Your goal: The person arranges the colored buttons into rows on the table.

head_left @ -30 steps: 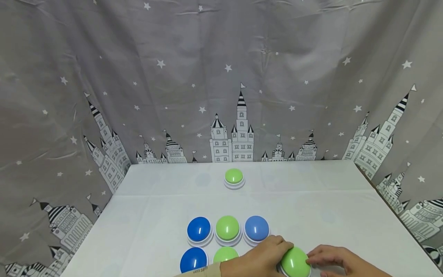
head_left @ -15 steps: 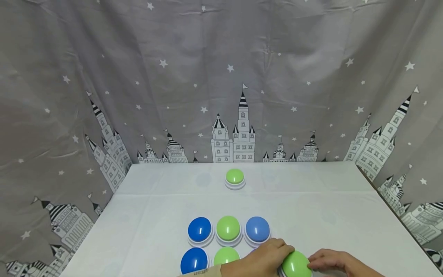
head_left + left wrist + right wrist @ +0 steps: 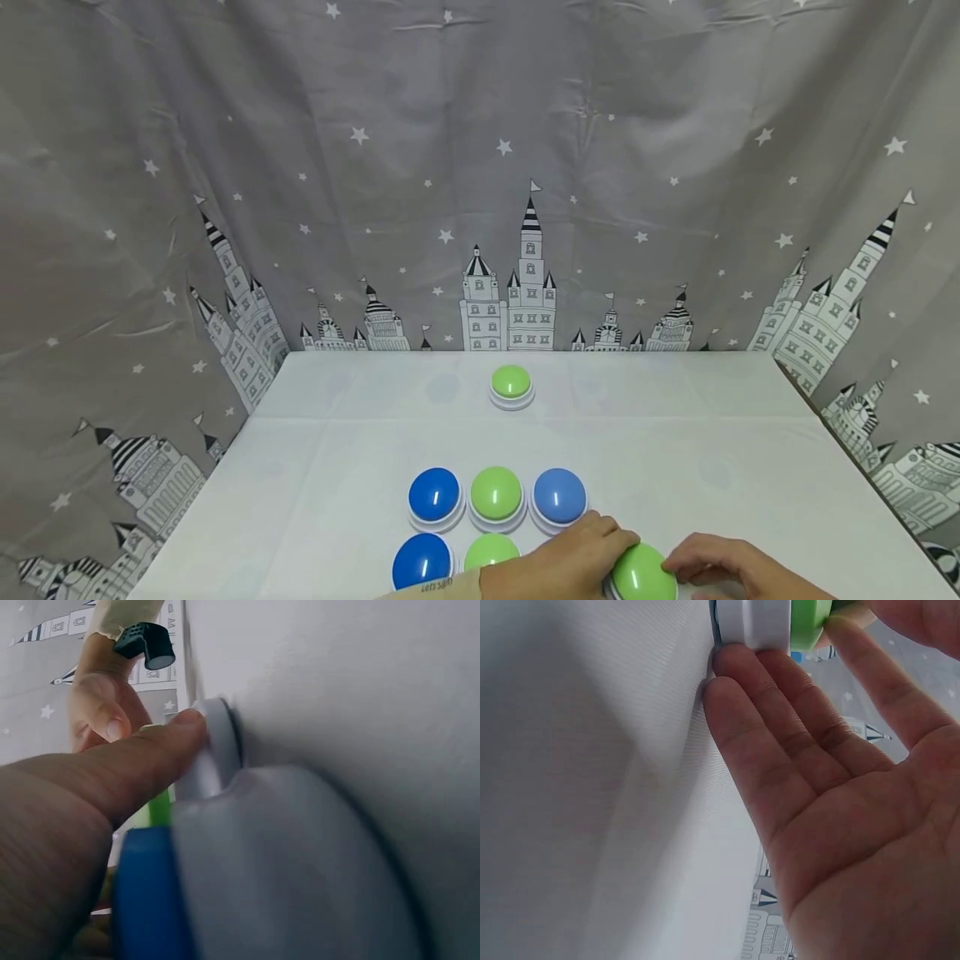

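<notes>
A green dome push button (image 3: 645,573) on a round white base stands at the table's front right, between both hands. My left hand (image 3: 564,553) reaches across from the left and holds it, fingers at its left side. In the left wrist view the thumb (image 3: 142,761) presses on its white base (image 3: 217,742). My right hand (image 3: 723,562) is at its right side. The right wrist view shows long, nearly straight fingers (image 3: 742,724), with tips against the white base (image 3: 754,626) and one at the green dome (image 3: 808,622).
A dark blue (image 3: 435,495), a green (image 3: 496,493) and a lighter blue button (image 3: 560,496) form a row. Nearer are another dark blue (image 3: 422,560) and green button (image 3: 491,551), partly behind the left sleeve. One green button (image 3: 511,382) stands far back on the white table (image 3: 322,467).
The right fingers have shifted slightly at the green button's side and look more bent in the head view. The left hand stays on the button. The head view has drifted slightly.
</notes>
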Available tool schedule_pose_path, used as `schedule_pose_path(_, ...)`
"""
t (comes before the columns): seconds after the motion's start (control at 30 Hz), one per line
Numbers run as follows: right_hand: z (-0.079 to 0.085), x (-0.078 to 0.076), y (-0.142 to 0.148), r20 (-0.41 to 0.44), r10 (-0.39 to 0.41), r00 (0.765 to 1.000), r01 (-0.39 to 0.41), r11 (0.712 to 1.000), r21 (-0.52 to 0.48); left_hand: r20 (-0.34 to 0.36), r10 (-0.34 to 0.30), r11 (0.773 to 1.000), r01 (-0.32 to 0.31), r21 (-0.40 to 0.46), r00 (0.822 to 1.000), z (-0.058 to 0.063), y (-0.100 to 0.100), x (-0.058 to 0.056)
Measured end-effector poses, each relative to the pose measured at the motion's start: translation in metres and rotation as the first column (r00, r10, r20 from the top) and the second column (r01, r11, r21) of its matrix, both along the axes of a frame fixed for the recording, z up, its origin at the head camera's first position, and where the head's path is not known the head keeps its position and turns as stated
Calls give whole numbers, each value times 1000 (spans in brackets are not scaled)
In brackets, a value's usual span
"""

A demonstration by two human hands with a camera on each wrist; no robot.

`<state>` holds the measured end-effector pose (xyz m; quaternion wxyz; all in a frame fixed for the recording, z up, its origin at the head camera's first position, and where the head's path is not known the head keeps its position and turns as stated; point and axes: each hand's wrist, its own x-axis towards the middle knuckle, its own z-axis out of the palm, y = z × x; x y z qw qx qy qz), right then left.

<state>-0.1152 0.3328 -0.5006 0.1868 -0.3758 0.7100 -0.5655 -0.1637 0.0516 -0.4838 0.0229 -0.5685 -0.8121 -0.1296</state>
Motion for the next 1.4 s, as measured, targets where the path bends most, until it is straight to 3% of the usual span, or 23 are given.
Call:
schedule_pose_path(0.17,12,-9,-3,53,-73,996,66,990,122,31,48,998,-47,-46,998,12,-6,-4)
schedule_pose_path(0.27,17,-21,-7,-40,-124,991,129,978,167,34,86,996,-85,-31,996,20,-11,-11)
schedule_pose_path(0.4,20,-43,-17,-197,-172,965,210,959,189,81,151,988,-152,13,985,29,-19,-28)
schedule_pose_path(0.5,25,-60,-25,-241,-183,953,233,952,197,111,208,977,-212,24,972,32,-27,-43)
schedule_pose_path(0.63,31,-84,-38,-252,-192,949,244,950,194,136,299,952,-305,29,945,34,-39,-65)
schedule_pose_path(0.87,34,-126,-63,-244,-223,944,269,948,171,200,440,884,-462,75,875,32,-59,-99)
schedule_pose_path(1.23,34,-175,-104,-196,-281,939,314,935,163,277,539,802,-585,119,795,26,-79,-154)
schedule_pose_path(1.4,26,-196,-118,-181,-292,939,322,932,167,302,587,761,-639,108,751,27,-83,-169)
